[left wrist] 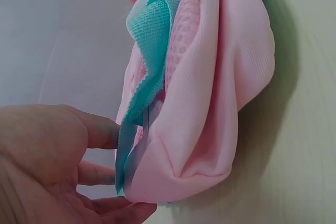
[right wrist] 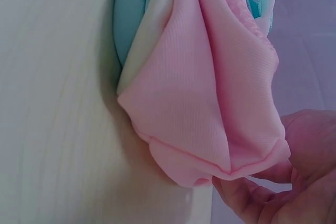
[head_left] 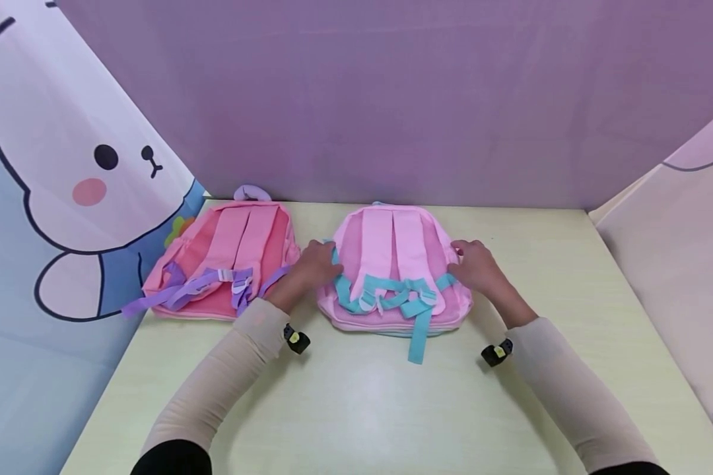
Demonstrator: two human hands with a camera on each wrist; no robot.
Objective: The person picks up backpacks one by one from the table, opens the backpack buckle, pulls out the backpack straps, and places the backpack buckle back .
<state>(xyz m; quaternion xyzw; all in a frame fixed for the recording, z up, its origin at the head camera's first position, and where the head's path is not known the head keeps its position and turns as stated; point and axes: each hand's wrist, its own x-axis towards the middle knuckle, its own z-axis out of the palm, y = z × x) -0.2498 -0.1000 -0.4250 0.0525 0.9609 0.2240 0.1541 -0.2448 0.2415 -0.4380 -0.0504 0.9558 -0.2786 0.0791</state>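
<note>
A light pink backpack [head_left: 395, 264] lies with its shoulder straps facing up on the table, its turquoise webbing [head_left: 401, 293] gathered across the lower back. My left hand [head_left: 316, 265] holds its left side; in the left wrist view the fingers [left wrist: 102, 132] meet the edge where a turquoise strap [left wrist: 152, 35] hangs. On the opposite side my right hand [head_left: 476, 265] grips the edge, thumb over the top. From the right wrist, the folded pink side panel [right wrist: 178, 93] shows, with fingertips [right wrist: 231, 190] at its corner.
A coral-pink backpack [head_left: 226, 257] with purple straps [head_left: 193, 287] lies to the left, close to my left forearm. Both bags rest near the back edge of the pale table [head_left: 362, 409]. A purple cloth backdrop [head_left: 392, 99] rises behind, and a printed cartoon panel [head_left: 65, 198] stands left.
</note>
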